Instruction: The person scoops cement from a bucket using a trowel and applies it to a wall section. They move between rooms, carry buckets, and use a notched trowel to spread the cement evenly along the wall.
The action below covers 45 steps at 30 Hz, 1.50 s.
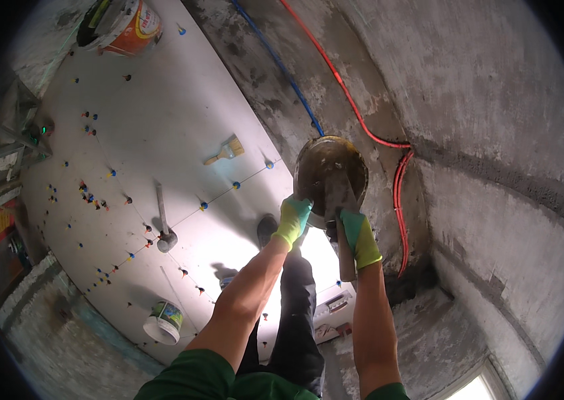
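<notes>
I hold a round bucket [304, 163] in front of me, its inside coated with wet-looking grey-brown residue. My left hand [294, 221], in a green and yellow glove, is closed on the bucket's near left rim. My right hand [361, 241], gloved alike, is closed around a long, flat plastering trowel [340, 193]. The far end of its blade reaches into the bucket, while the near end sticks out below the hand. The trowel's handle is mostly covered by my fingers.
Large pale tiles with colored leveling clips carry a brush [230, 151], a mallet [167, 240] and a small bucket [164, 323]. An orange and white bucket [136, 30] stands far left. Blue conduit [282, 70] and red conduit [338, 77] cross rough concrete beside a grey wall [488, 100].
</notes>
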Each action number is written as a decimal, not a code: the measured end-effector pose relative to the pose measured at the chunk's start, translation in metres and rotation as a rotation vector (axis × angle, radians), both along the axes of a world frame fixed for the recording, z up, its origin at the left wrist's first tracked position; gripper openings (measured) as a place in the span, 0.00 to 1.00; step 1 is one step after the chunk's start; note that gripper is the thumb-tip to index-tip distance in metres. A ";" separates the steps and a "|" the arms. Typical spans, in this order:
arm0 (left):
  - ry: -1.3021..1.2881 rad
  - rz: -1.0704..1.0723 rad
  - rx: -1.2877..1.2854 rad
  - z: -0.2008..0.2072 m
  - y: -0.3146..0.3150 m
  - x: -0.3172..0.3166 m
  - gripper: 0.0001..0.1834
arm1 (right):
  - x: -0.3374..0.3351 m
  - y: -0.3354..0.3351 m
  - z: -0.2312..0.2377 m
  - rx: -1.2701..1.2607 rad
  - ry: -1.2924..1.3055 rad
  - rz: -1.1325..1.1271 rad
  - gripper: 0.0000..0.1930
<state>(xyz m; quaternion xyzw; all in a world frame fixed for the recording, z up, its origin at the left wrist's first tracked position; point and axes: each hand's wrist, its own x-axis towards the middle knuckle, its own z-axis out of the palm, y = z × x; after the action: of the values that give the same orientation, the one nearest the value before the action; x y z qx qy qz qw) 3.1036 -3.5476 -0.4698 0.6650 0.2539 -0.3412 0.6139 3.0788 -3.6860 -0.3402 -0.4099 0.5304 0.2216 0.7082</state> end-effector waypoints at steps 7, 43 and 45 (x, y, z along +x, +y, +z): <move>-0.117 -0.181 0.162 -0.019 0.000 0.023 0.11 | 0.060 0.003 0.061 -0.094 -0.210 0.161 0.16; -0.033 0.260 0.079 0.002 -0.036 0.186 0.11 | 0.268 -0.031 0.026 -0.130 -0.174 0.476 0.15; -0.070 0.193 0.147 -0.002 -0.036 0.188 0.13 | 0.293 -0.023 0.058 -0.257 -0.390 0.485 0.11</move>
<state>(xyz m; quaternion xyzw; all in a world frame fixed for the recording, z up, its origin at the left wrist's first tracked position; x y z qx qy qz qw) 3.2919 -3.5836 -0.4716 0.6923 0.3195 -0.2376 0.6018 3.3715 -3.7086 -0.2818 -0.6447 0.2954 0.2323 0.6657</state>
